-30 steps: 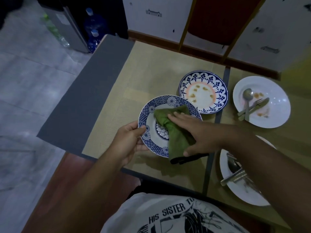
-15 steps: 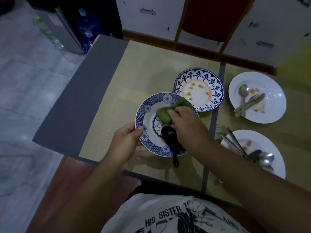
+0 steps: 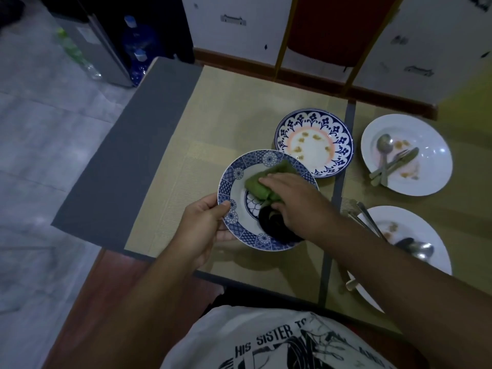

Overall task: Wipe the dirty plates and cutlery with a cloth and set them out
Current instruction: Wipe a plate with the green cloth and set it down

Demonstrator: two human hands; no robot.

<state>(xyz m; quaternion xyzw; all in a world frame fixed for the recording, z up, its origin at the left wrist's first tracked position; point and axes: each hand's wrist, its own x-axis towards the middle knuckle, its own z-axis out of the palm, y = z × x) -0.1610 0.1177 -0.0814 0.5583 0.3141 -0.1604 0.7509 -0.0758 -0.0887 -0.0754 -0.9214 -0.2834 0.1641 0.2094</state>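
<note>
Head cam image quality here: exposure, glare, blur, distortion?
Head view: dim, underexposed, bluish cast; glare spot on the far white plate; wide-angle stretch toward the frame edges; right hand and green cloth slightly soft on the blue-rimmed plate.

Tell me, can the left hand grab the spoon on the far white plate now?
Probably not. The left hand grips the rim of the near blue plate, and the spoon lies on the far white plate, past the right hand holding the green cloth.

Dim room: pale tiled floor (image 3: 40,155), white wall (image 3: 226,41), red-backed chair (image 3: 332,27) behind the mat-covered table (image 3: 239,102), blue bottles (image 3: 138,41) at left.
</note>
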